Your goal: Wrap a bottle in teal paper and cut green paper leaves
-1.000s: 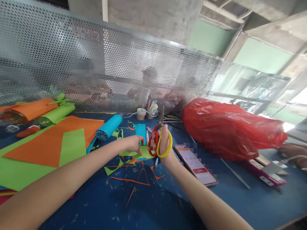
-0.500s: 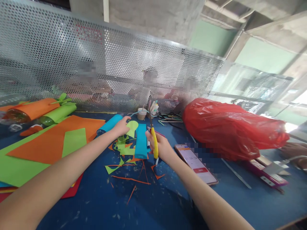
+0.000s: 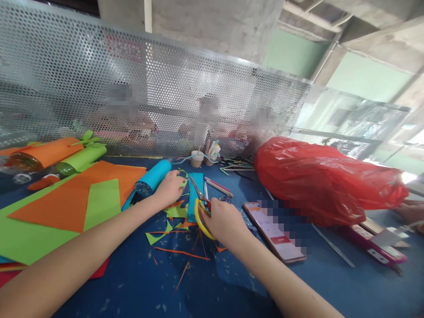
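My right hand (image 3: 227, 221) is closed round the yellow handle of a pair of scissors (image 3: 198, 189). Their slightly parted blades point up and left over a folded strip of blue paper (image 3: 195, 201). My left hand (image 3: 170, 190) has its fingers curled on a light green paper piece (image 3: 182, 181), mostly hidden by the hand. Just left of that hand lies a bottle wrapped in blue paper (image 3: 153, 177). Green paper scraps (image 3: 177, 211) and thin orange strips (image 3: 181, 253) are strewn below, between my two hands.
Orange and green paper sheets (image 3: 62, 201) spread at the left, with wrapped bottles (image 3: 51, 154) behind. Cups of markers (image 3: 212, 154) stand by the perforated metal screen (image 3: 185, 88). To the right are a phone (image 3: 274, 232), a red plastic bag (image 3: 314, 181) and another person's hand (image 3: 410, 212).
The scissors have swung from upright to leaning left, and their blades now show over the blue strip. My left hand has come down onto the green paper, covering most of it.
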A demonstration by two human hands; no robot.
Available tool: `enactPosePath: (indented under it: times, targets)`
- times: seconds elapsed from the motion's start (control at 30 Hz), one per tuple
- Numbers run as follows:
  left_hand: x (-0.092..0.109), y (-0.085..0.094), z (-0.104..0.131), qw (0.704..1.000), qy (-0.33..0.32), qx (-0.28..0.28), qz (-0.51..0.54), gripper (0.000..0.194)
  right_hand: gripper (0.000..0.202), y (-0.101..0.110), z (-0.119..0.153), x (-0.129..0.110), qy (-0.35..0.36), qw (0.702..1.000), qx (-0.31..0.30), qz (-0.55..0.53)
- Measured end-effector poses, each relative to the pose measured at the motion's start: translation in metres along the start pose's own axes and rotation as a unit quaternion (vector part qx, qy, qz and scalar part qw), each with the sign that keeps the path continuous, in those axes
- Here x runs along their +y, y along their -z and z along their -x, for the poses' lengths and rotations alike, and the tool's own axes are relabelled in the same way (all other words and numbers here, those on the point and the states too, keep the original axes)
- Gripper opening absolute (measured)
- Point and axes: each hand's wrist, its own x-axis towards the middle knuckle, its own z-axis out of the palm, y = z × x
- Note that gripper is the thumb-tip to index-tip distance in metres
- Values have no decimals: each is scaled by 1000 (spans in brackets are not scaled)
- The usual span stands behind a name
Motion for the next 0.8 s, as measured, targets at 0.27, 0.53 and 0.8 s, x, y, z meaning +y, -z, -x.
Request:
enactPosePath:
  times: [0.27, 0.53, 0.8]
  targets:
    - [28, 2, 18, 991, -95, -96, -3, 45, 35, -1, -15, 14, -13, 998, 55, 28]
    - [17, 13, 1, 991, -34, -103, 83, 32, 38, -2, -19, 16, -7, 998, 46, 29]
    - [-17, 112, 28, 981, -12, -158, 111, 27, 40, -10, -15, 6, 22, 999, 7, 36]
